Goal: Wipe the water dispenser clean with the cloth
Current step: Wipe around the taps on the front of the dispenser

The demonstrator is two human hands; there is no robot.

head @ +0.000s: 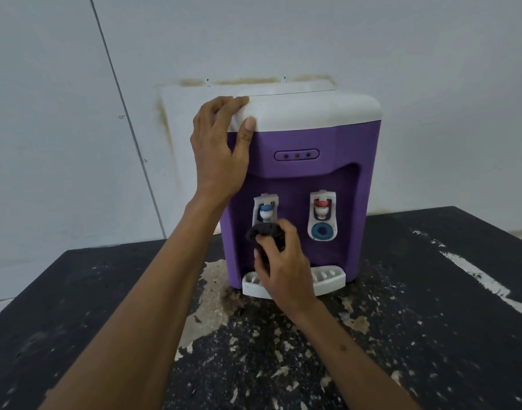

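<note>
A bare, shabby room: stained white wall (pixel 76 119), peeling black table (pixel 437 327).

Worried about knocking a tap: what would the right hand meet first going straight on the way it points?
Probably the blue tap, just above the cloth the right hand grips; depth unclear, they may already touch.

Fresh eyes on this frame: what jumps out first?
The purple water dispenser with its white top, centre frame on a black table with flaked paint. The left hand grips its top left corner; the right hand holds a dark bunched cloth just under the blue tap.
</note>
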